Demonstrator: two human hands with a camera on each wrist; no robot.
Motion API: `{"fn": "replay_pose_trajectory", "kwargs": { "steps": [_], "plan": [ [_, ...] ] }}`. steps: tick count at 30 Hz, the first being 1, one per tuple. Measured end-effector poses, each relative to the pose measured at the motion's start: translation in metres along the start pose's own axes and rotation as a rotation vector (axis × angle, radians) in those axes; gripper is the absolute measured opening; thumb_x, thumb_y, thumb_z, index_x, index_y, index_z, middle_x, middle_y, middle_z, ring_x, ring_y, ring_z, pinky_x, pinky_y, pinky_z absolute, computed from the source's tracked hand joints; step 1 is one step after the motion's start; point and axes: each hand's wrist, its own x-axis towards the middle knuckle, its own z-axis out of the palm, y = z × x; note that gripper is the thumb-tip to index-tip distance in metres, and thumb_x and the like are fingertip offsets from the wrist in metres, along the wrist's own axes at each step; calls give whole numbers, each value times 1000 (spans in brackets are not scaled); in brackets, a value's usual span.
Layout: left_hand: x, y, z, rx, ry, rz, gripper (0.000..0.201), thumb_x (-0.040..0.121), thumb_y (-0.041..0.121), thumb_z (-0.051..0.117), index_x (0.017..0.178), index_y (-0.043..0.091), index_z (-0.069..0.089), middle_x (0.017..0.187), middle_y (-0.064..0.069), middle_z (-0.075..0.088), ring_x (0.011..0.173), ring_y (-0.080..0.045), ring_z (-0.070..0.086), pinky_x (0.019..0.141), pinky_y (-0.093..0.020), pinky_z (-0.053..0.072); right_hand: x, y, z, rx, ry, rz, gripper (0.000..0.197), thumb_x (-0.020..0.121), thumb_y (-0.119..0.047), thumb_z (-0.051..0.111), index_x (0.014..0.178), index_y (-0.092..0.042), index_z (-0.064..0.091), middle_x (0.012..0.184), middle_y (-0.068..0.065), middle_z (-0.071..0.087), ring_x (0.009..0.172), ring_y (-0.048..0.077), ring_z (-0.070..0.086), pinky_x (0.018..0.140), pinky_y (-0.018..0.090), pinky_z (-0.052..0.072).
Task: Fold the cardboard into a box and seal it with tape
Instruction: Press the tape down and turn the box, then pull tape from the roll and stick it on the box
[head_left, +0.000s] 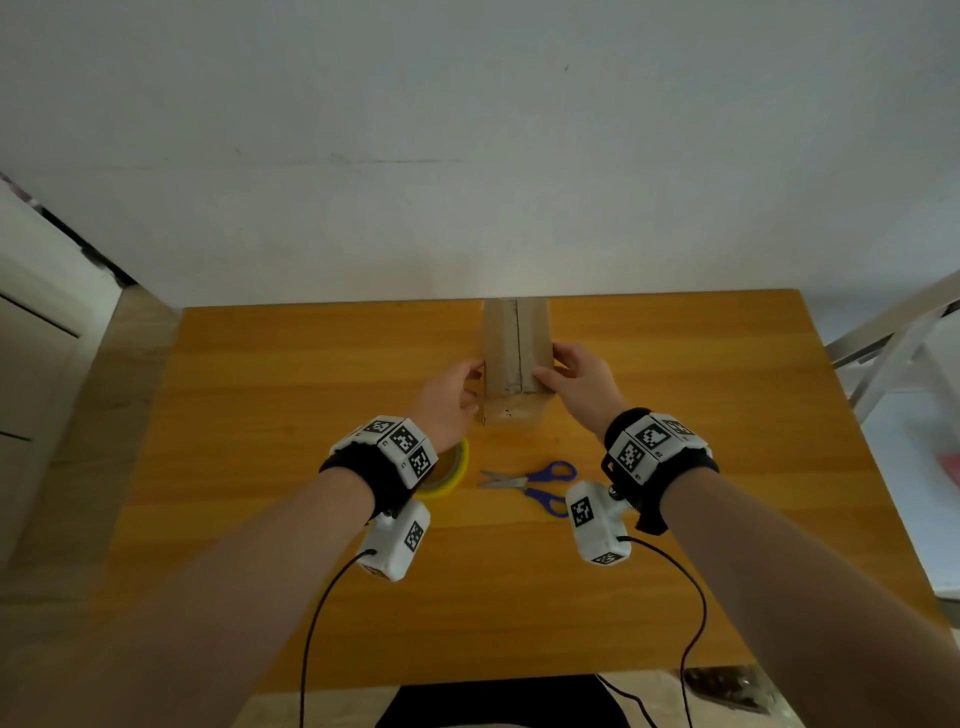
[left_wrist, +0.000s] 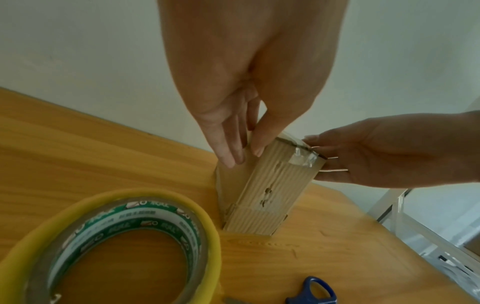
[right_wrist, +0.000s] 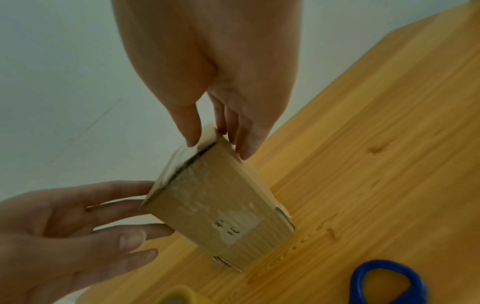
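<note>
A small brown cardboard box (head_left: 514, 358) stands upright on the wooden table (head_left: 291, 405), with its top flaps closed along a middle seam. Shiny clear tape (left_wrist: 303, 158) runs over the top and down the front face (right_wrist: 221, 205). My left hand (head_left: 475, 379) lays straight fingers (left_wrist: 228, 158) against the box's left side, its thumb at the front corner. My right hand (head_left: 550, 364) rests its thumb (right_wrist: 192, 137) on the top flap and its straight fingers on the right side. The yellow tape roll (left_wrist: 116, 236) lies flat under my left wrist.
Blue-handled scissors (head_left: 540, 486) lie shut on the table between my wrists, in front of the box. The box stands close to the table's far edge and a white wall. A metal chair frame (head_left: 893, 338) is at the right and a white cabinet (head_left: 36, 322) at the left.
</note>
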Motion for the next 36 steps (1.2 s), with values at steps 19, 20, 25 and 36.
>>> {"fn": "replay_pose_trajectory", "kwargs": {
  "steps": [19,20,25,36],
  "plan": [
    [-63,-80,7,593,-331,49,53,90,35,56,138,23,38,145,-1,40,134,-21,35,112,-36,29,-61,42,59,-179,-85,21,19,93,-14,55,110,-7,62,101,5,61,95,19,57,85,30,49],
    [-63,-81,9,629,-329,52,53,91,35,54,140,22,36,145,-2,38,135,-22,33,114,-36,24,-60,47,64,-183,-113,50,22,94,-14,54,114,-6,60,106,6,62,99,19,58,89,32,50],
    [-60,-90,20,796,-344,63,46,98,37,40,140,20,35,141,-3,44,133,-21,37,119,-38,6,-57,59,86,-222,-224,140,34,96,-11,49,129,-7,53,129,10,58,116,25,56,99,40,47],
    [-71,-91,5,309,-82,200,34,96,19,45,128,9,51,130,-12,55,125,-26,45,113,-34,23,-57,37,98,-161,-243,89,46,99,-11,37,145,-13,32,148,9,39,134,24,40,106,37,41]
  ]
}}
